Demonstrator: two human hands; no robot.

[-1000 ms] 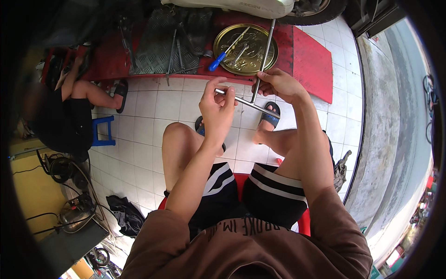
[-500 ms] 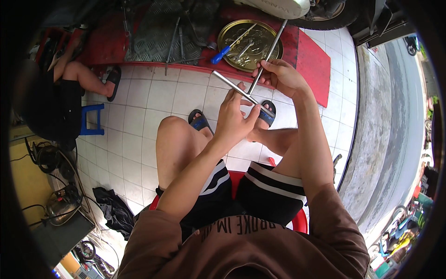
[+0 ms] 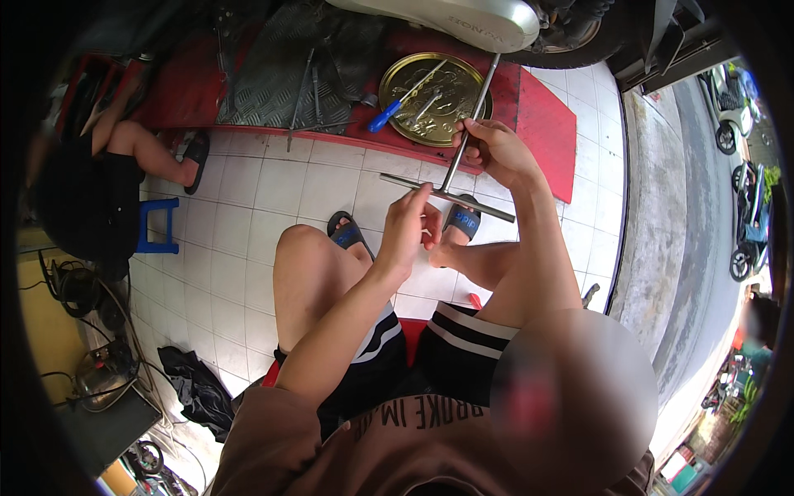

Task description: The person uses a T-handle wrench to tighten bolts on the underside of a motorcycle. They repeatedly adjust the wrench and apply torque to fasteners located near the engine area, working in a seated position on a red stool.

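A long steel T-handle wrench [image 3: 483, 91] slants across the space over my feet. My right hand [image 3: 503, 150] is closed around its shaft, thumb and fingers pinching it above the crossbar. The far tip of the shaft reaches the lower edge of a motorcycle's silver side cover [image 3: 471, 23]; where it meets is hidden. My left hand [image 3: 405, 227] is at the crossbar, index finger raised against the bar and the other fingers loosely bent, not wrapped around it. Behind the shaft lies a round gold tray [image 3: 413, 74] with a blue-handled screwdriver [image 3: 385, 116] and small metal parts on it.
The tray rests on a red platform [image 3: 550, 136] with a dark tread plate [image 3: 273, 83] and long tools. A tyre [image 3: 579, 51] stands beyond. At left, another person [image 3: 149, 153] sits by a blue stool [image 3: 157, 225]. Cables and black cloth [image 3: 194, 388] lie at lower left.
The wrench's crossbar has turned, its right end now swinging free of my left hand. My left fingers have loosened from it. My right hand stays on the shaft.
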